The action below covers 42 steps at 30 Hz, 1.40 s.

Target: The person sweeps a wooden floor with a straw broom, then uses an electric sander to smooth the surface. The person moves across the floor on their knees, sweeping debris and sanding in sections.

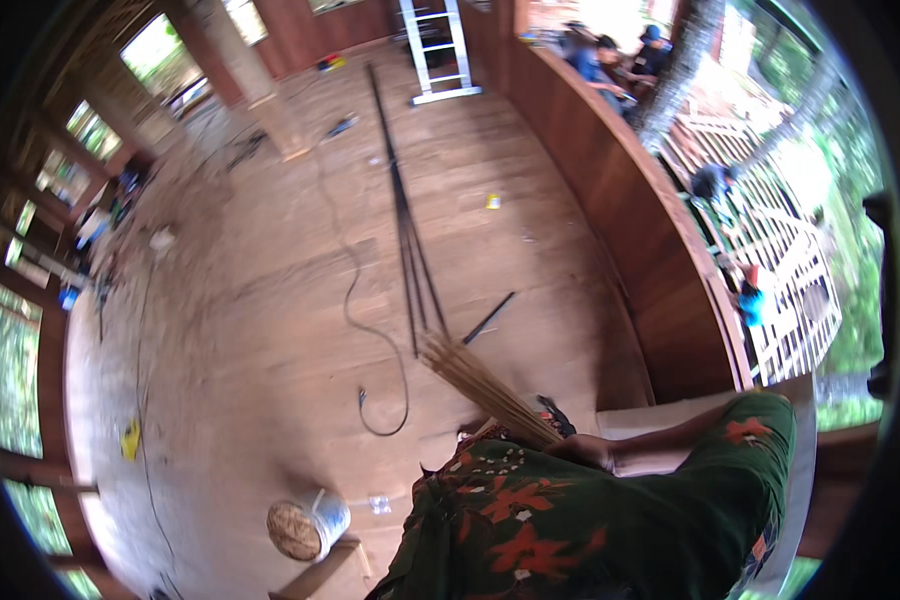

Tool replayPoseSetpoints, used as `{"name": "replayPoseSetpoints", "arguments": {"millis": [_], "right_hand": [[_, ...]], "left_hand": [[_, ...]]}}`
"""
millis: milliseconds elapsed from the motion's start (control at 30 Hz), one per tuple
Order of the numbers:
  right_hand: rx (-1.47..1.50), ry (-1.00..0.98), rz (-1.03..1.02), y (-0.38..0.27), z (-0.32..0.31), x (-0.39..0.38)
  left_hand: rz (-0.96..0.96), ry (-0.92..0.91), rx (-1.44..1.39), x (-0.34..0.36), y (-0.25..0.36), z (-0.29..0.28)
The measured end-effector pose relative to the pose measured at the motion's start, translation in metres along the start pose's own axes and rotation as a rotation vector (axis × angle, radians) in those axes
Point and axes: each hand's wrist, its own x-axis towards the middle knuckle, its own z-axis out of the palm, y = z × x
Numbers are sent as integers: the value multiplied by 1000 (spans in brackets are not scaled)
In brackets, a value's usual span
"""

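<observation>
My right hand (582,452) is closed around the near end of a bundle of thin tan sticks (490,390), held in front of my body. The bundle slants away to the left, and its far tips spread slightly. Beyond those tips, long dark thin bars (402,205) stretch across the wooden floor, fanned apart at their near ends. A short dark rod (489,318) lies to their right. My left hand does not show; green flowered clothing (530,510) fills the lower part of the view.
A white bucket (330,520) with brown contents stands at lower left. A dark cable (350,300) curls over the wooden floor (260,330). An aluminium ladder (438,50) stands at the back. Along the right runs a low wooden wall (660,260), with several people beyond it.
</observation>
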Motion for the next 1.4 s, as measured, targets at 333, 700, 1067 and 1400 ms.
{"name": "replayPoseSetpoints", "arguments": {"millis": [333, 700, 1067, 1400], "right_hand": [[-384, 137, 126, -87, 96, 79], [-679, 106, 184, -193, 309, 230], [-863, 70, 292, -270, 528, 334], [-1645, -244, 75, -318, 811, 534]], "left_hand": [[-225, 253, -263, -87, -98, -29], [-337, 474, -574, 11, -122, -234], [-403, 614, -485, -21, -174, -369], [-266, 909, -576, 42, -182, -587]]}}
